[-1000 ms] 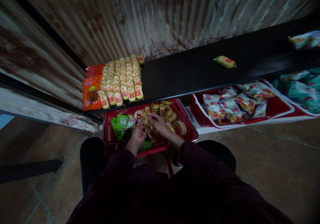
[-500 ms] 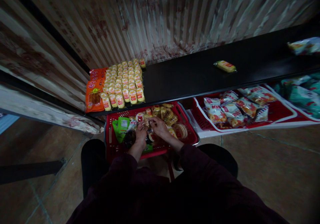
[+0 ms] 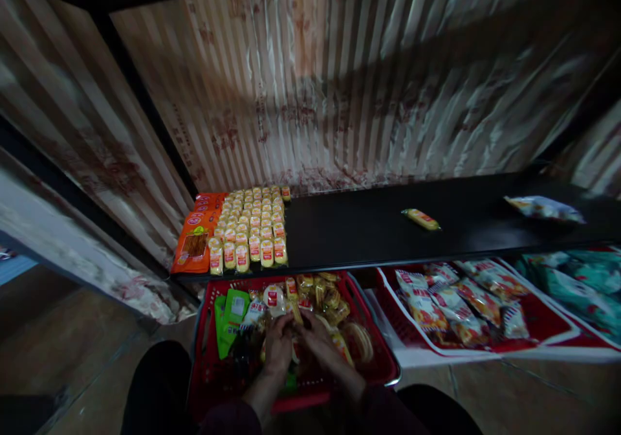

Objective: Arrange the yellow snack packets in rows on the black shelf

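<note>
Both of my hands are inside a red basket below the shelf edge, close together over mixed wrapped snacks. My left hand and my right hand meet at a small yellowish wrapped snack, with fingers closed round it. Left of my hands lie green packets and a dark package. A white round-topped packet lies just beyond them, and round wrapped biscuits sit at the right side of the basket.
On the black shelf, rows of small yellow cakes stand beside orange packets. One yellow cake and a whitish packet lie farther right. Another red basket holds white-and-orange bags; teal bags are beyond.
The view has tilted up, so the shelf and basket appear lower and more of the back wall shows. My hands stay together in the basket, with a yellowish snack now showing between the fingertips.
</note>
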Demonstrator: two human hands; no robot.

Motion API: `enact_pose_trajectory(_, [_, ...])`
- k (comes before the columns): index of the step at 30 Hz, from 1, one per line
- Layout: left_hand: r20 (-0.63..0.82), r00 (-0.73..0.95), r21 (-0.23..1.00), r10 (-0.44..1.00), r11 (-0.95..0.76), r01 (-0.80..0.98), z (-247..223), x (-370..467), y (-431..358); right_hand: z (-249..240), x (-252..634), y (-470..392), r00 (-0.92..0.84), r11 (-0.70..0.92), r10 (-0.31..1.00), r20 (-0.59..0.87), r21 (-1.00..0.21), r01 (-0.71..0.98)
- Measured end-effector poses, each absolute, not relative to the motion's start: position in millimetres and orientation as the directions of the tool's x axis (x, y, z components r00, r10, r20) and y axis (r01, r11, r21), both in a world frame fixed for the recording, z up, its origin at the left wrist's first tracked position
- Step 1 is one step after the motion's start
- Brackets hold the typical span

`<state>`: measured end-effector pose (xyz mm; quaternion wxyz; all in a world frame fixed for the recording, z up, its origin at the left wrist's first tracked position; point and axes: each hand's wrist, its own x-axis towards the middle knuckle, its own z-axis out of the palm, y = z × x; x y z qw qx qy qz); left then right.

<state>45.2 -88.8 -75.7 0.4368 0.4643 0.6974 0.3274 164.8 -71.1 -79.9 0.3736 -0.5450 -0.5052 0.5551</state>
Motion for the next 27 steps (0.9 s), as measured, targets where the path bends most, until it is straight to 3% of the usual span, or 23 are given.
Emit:
enact_pose_trajectory(9, [-0.253,-0.129,0.818,0.959,0.284,0.501,-69,62,-100,-90,168,-87,0.055,-0.331,0.939,-0.340,-0.935,-0.129])
enact_pose_trajectory(18, [-0.100,-0.066,0.900,0.993,0.118,0.420,-48,69,-90,-62,181,-83,0.196,-0.387,0.909,-0.369,-0.920,0.064])
enact_pose_trajectory(27, [-0.031,-0.069,0.943,0.997,0.052,0.328,-26,68,-80,-27,180,-80,0.165,-0.336,0.929,-0.332,-0.942,0.002])
